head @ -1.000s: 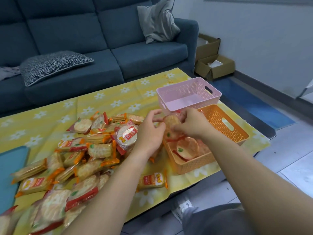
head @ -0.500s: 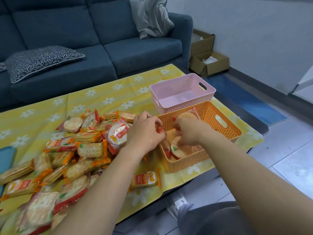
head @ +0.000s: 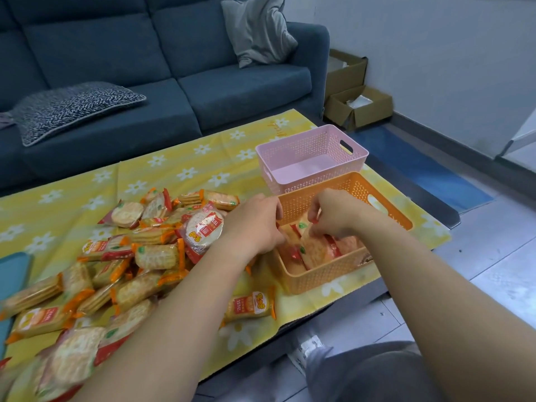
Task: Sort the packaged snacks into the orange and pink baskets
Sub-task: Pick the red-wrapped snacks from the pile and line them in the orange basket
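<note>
Packaged snacks [head: 139,256], round crackers in red-trimmed wrappers and stacked biscuits in orange ones, lie heaped on a yellow flowered cloth [head: 188,161] over the left half of the counter [head: 429,204], next to a teal mat [head: 11,280] at the far left edge. One orange pack [head: 251,306] lies apart from the heap near the front edge, between your forearms.

Your left hand [head: 255,224] sits at the near-left corner of the orange basket [head: 319,275], fingers curled inward over the rim. Whether they grasp a wrapper or only touch one, you cannot tell from this angle.

Inside the orange basket several round packs stand tilted on edge, leaning against one another. Your right hand [head: 333,216] reaches in from above, and its fingers pinch the top edge of the round cracker pack [head: 314,250] nearest the middle, which rests among the others.

Just behind, the pink basket [head: 307,184] stands with its long side against the orange one.

A blue sofa [head: 232,91] runs along the back with a patterned cushion [head: 72,108] and a grey cushion [head: 258,30]. To the right, cardboard boxes [head: 356,108] sit against the wall beside a blue floor mat [head: 420,172].
</note>
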The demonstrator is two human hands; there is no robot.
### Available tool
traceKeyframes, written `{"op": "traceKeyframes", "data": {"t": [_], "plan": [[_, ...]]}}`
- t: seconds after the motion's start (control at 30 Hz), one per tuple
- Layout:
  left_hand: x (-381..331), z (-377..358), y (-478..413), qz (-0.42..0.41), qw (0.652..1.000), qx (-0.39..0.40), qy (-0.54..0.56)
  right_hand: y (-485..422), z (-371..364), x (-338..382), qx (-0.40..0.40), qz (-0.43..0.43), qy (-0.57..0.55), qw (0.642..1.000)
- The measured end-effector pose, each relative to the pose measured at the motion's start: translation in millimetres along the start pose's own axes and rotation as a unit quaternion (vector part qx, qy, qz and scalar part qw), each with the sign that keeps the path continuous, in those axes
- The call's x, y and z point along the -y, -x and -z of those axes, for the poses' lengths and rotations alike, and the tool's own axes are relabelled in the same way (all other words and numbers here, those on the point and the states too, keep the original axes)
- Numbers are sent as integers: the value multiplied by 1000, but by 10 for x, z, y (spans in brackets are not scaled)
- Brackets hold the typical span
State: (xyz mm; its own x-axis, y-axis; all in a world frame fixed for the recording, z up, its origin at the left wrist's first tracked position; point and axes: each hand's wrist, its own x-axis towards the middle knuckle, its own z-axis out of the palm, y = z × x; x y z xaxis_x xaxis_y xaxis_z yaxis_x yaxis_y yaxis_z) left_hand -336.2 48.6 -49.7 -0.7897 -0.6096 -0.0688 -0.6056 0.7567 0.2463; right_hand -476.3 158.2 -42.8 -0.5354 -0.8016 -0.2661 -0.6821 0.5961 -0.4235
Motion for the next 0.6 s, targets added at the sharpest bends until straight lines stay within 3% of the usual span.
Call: {"op": "traceKeyframes", "data": {"t": [0.1, 0.17, 0.3, 0.4, 0.5, 0.53, 0.6], "plan": [[-22, -10, 43, 2, 996, -72, -54, -102, -10, 1, -103, -8, -112, 988], [-50, -57, 49, 9, 994, -71, -84, -173, -97, 40, -154, -10, -167, 974], [-108, -220, 53, 17, 994, -64, -89, -262, -322, 183, -117, 7, -220, 968], [-54, -258, 38, -26, 997, -64, -39, -282, -313, 242, -87, 28, -219, 971], [-11, -237, 15, -26, 999, -28, -13, -273, -216, 183, -43, 14, -321, 946], [-9, -230, 11, -24, 999, -24, -25, -282, -188, 129, -57, 0, -334, 941], [-23, -220, 8, -26, 999, -25, -40, -309, -137, -26, -135, -16, -220, 966]]}}
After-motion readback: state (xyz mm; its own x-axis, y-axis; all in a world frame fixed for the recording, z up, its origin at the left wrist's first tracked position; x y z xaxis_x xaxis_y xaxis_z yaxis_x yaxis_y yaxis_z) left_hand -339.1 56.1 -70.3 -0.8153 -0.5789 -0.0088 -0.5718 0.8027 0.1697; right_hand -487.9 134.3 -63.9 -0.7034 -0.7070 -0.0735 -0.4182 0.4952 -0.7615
